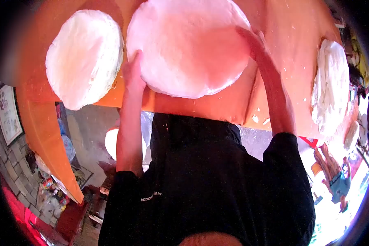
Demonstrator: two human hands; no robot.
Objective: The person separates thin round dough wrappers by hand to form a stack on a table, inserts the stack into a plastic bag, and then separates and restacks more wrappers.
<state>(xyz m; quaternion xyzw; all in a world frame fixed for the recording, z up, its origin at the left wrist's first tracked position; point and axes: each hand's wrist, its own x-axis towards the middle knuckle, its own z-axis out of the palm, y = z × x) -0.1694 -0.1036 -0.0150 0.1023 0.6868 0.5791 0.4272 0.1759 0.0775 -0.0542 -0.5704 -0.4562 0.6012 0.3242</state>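
A large, thick, round white pad (184, 49) lies on the orange tabletop, tinted pink by the light; whether it is dough or fibre I cannot tell. My left hand (134, 74) grips its left edge, thumb uppermost and the other fingers mostly hidden. At the right edge, my right hand (253, 41) holds the same pad, a finger or thumb resting over the rim. Close by on the left is a second white pad (85, 59), oval in this view, and untouched. A folded-looking white piece (331, 88) lies apart at the right end.
The orange table (192, 105) runs across in front of me, and an orange strip (49, 143) slants down at the left. A framed sheet (9, 114) hangs by a brick wall. Beneath the table edge is a white round object (112, 143). Another person (339, 184) is at far right.
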